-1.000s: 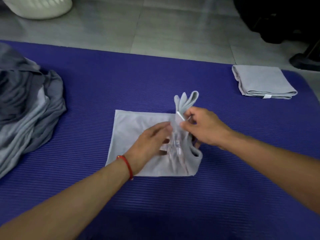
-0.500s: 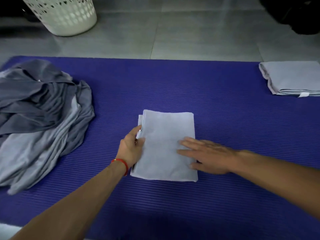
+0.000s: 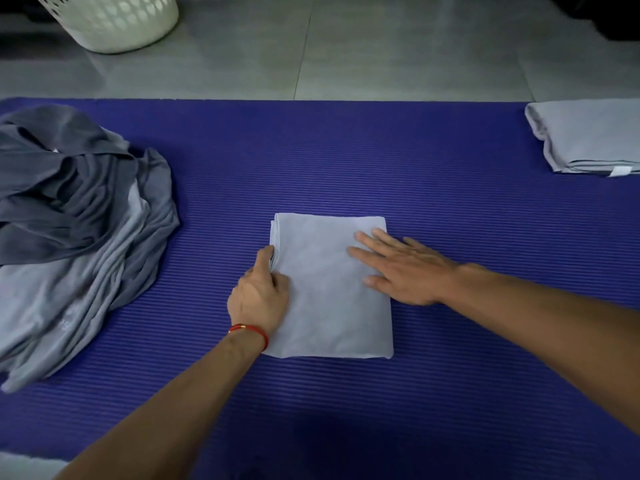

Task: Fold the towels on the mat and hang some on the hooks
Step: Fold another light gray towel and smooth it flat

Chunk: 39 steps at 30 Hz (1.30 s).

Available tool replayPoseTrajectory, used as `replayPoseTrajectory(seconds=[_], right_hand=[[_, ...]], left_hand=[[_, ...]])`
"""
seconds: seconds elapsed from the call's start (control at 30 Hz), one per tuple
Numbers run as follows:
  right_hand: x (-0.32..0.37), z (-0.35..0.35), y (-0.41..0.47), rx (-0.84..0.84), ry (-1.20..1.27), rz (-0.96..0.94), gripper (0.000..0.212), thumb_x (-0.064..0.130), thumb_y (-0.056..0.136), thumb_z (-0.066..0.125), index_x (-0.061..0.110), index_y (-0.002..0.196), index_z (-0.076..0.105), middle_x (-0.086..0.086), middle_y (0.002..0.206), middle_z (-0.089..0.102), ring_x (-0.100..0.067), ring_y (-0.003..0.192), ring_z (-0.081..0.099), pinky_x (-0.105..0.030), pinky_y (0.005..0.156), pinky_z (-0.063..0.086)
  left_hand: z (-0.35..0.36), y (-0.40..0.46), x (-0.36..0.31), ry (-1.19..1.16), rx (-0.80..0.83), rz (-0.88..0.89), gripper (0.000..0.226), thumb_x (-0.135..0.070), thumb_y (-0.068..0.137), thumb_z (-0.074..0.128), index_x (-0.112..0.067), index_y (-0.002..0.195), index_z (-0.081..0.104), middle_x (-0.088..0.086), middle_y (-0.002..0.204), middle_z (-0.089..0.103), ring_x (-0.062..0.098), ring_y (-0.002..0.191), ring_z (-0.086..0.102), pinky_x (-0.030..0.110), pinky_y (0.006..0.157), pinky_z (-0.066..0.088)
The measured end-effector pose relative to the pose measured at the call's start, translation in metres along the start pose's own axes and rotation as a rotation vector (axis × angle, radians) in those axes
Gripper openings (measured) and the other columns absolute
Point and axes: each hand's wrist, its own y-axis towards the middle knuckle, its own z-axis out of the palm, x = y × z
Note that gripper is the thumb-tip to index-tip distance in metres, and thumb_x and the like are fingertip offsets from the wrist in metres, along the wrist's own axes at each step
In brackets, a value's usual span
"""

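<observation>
My left hand (image 3: 259,299) is curled against the left edge of the folded towel (image 3: 329,306), thumb and fingers pinching the stacked layers there, a red string bracelet (image 3: 249,331) on the wrist. My right hand (image 3: 401,268) lies open and flat, palm down, fingers spread over the towel's upper right part, with the heel of the hand reaching past the right edge onto the mat (image 3: 346,161). The towel between my hands is pale grey, folded into a neat upright rectangle, smooth on top, with several layers showing along the left side. It lies in the middle of the ribbed purple mat. I count one towel under my hands and one more folded pale grey towel (image 3: 588,136) at the far right of the mat, well apart, a small white tag at its near edge. To the left sits one loose heap of unfolded cloth (image 3: 76,223), dark grey over lighter grey; how many pieces it holds I cannot tell. Beyond the mat, on the tiled floor (image 3: 381,46), stands one white perforated laundry basket (image 3: 114,19).
</observation>
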Motion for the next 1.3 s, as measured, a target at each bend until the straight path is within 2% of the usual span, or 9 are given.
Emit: replayPoseTrajectory(seconds=[0.2, 0.43, 0.57, 0.63, 0.7, 0.8, 0.93, 1.13, 1.3], right_hand=[[0.020, 0.032, -0.049, 0.015, -0.030, -0.078, 0.060, 0.053, 0.108, 0.022, 0.049, 0.157, -0.013, 0.020, 0.157, -0.041, -0.017, 0.147, -0.038, -0.056, 0.126, -0.003], [0.039, 0.061, -0.083, 0.029, -0.202, -0.217, 0.069, 0.046, 0.110, 0.027, 0.048, 0.152, -0.027, 0.011, 0.154, -0.049, -0.029, 0.144, -0.043, -0.063, 0.122, -0.009], [0.035, 0.059, -0.081, 0.094, -0.257, -0.220, 0.069, 0.051, 0.108, 0.025, 0.045, 0.153, -0.027, 0.010, 0.155, -0.049, -0.028, 0.143, -0.045, -0.056, 0.121, -0.016], [0.032, 0.053, -0.080, 0.073, -0.158, -0.234, 0.060, 0.051, 0.108, 0.023, 0.047, 0.158, -0.010, 0.014, 0.162, -0.037, -0.022, 0.150, -0.035, -0.048, 0.123, -0.011], [0.033, 0.051, -0.079, -0.120, -0.045, -0.141, 0.053, 0.051, 0.106, 0.019, 0.040, 0.158, 0.021, 0.010, 0.169, -0.001, -0.022, 0.157, 0.002, -0.045, 0.125, 0.020], [0.046, 0.050, -0.078, -0.322, 0.125, 0.322, 0.048, 0.055, 0.104, 0.032, 0.023, 0.136, 0.047, 0.003, 0.137, 0.050, -0.020, 0.126, 0.050, -0.038, 0.102, 0.047], [0.081, 0.066, -0.070, -0.212, 0.419, 0.601, 0.056, 0.066, 0.097, 0.043, 0.015, 0.115, 0.058, -0.004, 0.119, 0.057, -0.026, 0.112, 0.058, -0.039, 0.088, 0.049], [0.112, 0.072, -0.069, -0.446, 1.044, 0.679, 0.026, 0.041, 0.091, 0.063, 0.016, 0.095, 0.055, 0.000, 0.093, 0.067, -0.018, 0.082, 0.066, -0.040, 0.073, 0.058], [0.055, 0.045, -0.086, -0.811, 1.464, 0.749, 0.022, 0.026, 0.082, 0.075, 0.015, 0.094, 0.061, -0.010, 0.093, 0.074, -0.029, 0.084, 0.074, -0.052, 0.076, 0.062]], left_hand=[[-0.007, 0.036, -0.012, -0.185, 0.114, -0.101, 0.030, -0.037, 0.090, 0.062, -0.019, 0.113, 0.058, 0.001, 0.101, 0.062, 0.024, 0.091, 0.060, 0.036, 0.078, 0.048], [-0.006, 0.066, -0.012, -0.427, 0.032, -0.110, 0.016, -0.024, 0.094, 0.067, -0.017, 0.105, 0.058, -0.007, 0.078, 0.060, 0.004, 0.066, 0.057, 0.006, 0.051, 0.042], [0.000, 0.068, -0.010, -0.203, -0.002, 0.048, 0.030, -0.016, 0.093, 0.064, -0.012, 0.122, 0.054, 0.009, 0.104, 0.063, 0.026, 0.090, 0.061, 0.037, 0.079, 0.050], [0.003, 0.072, -0.013, 0.041, -0.033, 0.257, 0.053, -0.004, 0.088, 0.060, -0.011, 0.139, 0.046, 0.015, 0.131, 0.051, 0.034, 0.113, 0.052, 0.045, 0.089, 0.046], [0.000, 0.082, -0.018, 0.236, 0.054, 0.501, 0.063, 0.000, 0.084, 0.058, -0.014, 0.145, 0.047, 0.012, 0.144, 0.047, 0.033, 0.132, 0.045, 0.050, 0.103, 0.040], [-0.008, 0.107, -0.026, 0.291, 0.356, 0.561, 0.054, -0.013, 0.097, 0.053, -0.014, 0.149, 0.042, 0.014, 0.148, 0.050, 0.033, 0.137, 0.045, 0.045, 0.112, 0.035], [-0.019, 0.130, -0.047, 0.399, 0.533, 0.577, 0.054, -0.015, 0.092, 0.064, -0.012, 0.144, 0.048, 0.012, 0.144, 0.054, 0.032, 0.131, 0.050, 0.039, 0.109, 0.039], [-0.032, 0.131, -0.081, 0.603, 0.671, 0.460, 0.031, -0.027, 0.081, 0.075, -0.017, 0.109, 0.068, 0.003, 0.110, 0.067, 0.023, 0.100, 0.063, 0.029, 0.080, 0.050], [-0.059, 0.124, -0.074, 0.075, 0.912, 0.168, 0.053, -0.031, 0.061, 0.083, -0.008, 0.107, 0.072, 0.009, 0.107, 0.074, 0.030, 0.099, 0.071, 0.046, 0.090, 0.059]])
